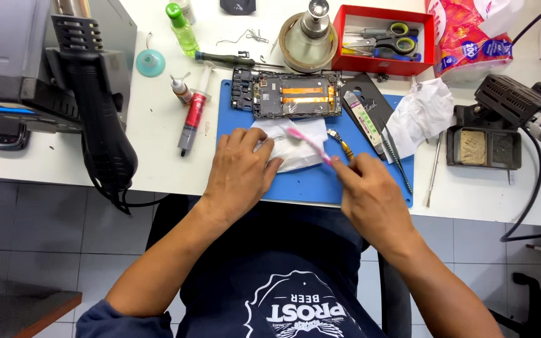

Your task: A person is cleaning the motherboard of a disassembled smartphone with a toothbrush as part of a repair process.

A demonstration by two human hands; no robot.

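Head view — we see left hand (pixel 240 172) flat, fingers spread, pressing white tissue (pixel 292 147) on blue mat (pixel 239 112). Right hand (pixel 370 194) pinched on pink brush (pixel 308 143). Brush long axis diagonal — head points up-left over tissue, handle runs down-right into fingers. Opened phone frame (pixel 292 94) lies just beyond tissue, long axis left-right. Tweezers (pixel 340 144) beside brush.

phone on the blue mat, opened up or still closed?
Opened up. The phone lies flat on the blue mat with its cover off: bare frame, orange flex strips and internal parts face up. Neither hand touches it.
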